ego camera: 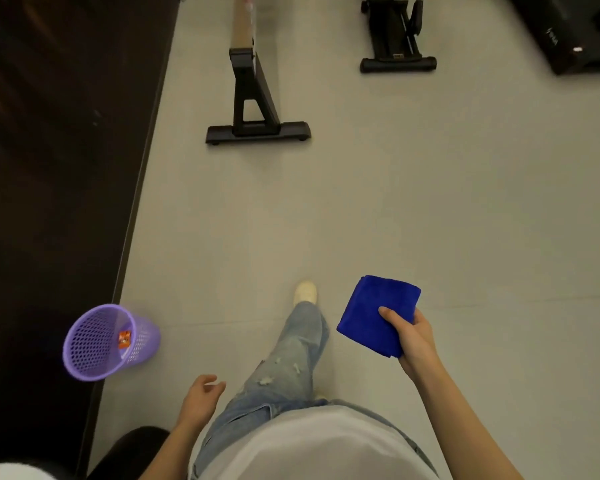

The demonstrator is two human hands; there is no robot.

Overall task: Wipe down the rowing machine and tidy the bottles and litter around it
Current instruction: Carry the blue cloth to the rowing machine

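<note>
The rowing machine (253, 98) stands ahead on the pale floor: a black T-shaped rear foot and a long rail running to the top edge. My right hand (413, 337) grips a folded blue cloth (374, 313) at waist height, to the right of my leg. My left hand (203, 393) hangs loosely curled at my left side and holds nothing. A purple mesh waste basket (97, 341) stands at the lower left beside the dark wall, with an orange wrapper (123, 338) inside it.
A dark wall or panel (56, 168) runs along the left side. Another black exercise machine (397, 46) stands at the top right, and a black bag or case (575, 32) lies in the far right corner. My leg in jeans and a white shoe (305, 292) steps forward.
</note>
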